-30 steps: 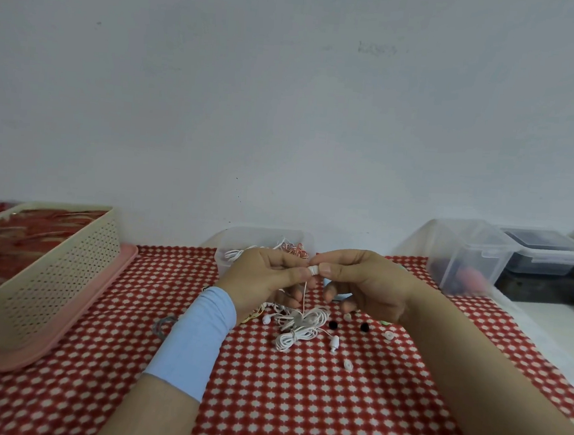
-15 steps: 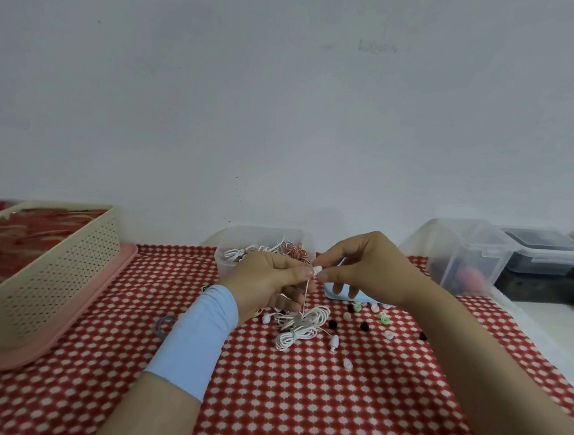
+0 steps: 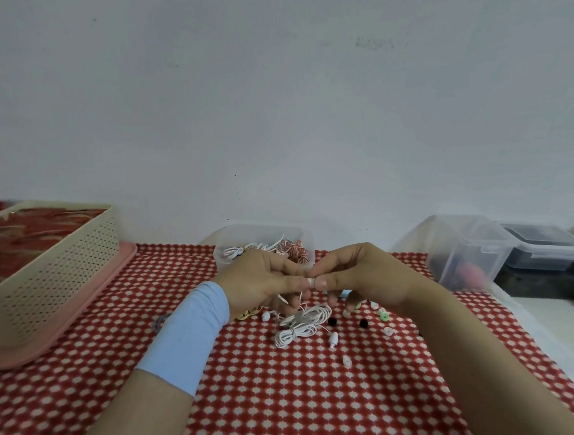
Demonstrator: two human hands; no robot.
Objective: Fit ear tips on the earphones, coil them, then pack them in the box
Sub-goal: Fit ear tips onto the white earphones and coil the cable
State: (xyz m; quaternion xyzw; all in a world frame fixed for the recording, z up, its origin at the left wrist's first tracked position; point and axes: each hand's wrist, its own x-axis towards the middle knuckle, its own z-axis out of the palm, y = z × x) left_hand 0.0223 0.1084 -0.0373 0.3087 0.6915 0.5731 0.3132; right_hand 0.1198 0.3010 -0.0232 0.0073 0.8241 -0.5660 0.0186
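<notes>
**Two hands pinch one little earbud**

The worktop (image 3: pixel 297 417) has a red cloth with white dots on it. A blue sleeve (image 3: pixel 185 336) sits on the left wrist. Close by on the cloth lies one white ear tip (image 3: pixel 346 360). A bit farther off is the bundle of white cord (image 3: pixel 301 325), right under the hands. More loose ear tips (image 3: pixel 363 323), black, white and green, lie just beside it on the right.

Above the cord, the left hand (image 3: pixel 259 284) and the right hand (image 3: pixel 370 278) meet. The fingers of both are curled. Thumb and finger of each pinch the same little white earbud (image 3: pixel 312 282), held up off the cloth. A thin wire hangs from it down to the bundle.

A cream basket (image 3: pixel 62 268) stands on a pink tray (image 3: pixel 74 331) at the left, with red stuff inside. Behind the hands is a clear tub (image 3: pixel 260 229) holding tangled earphones (image 3: pixel 293 247), white and red-striped. Far right, a clear box (image 3: pixel 462 245) holds something pink and blurry. Beside it is a lidded box (image 3: pixel 548 244) with something dark inside.
</notes>
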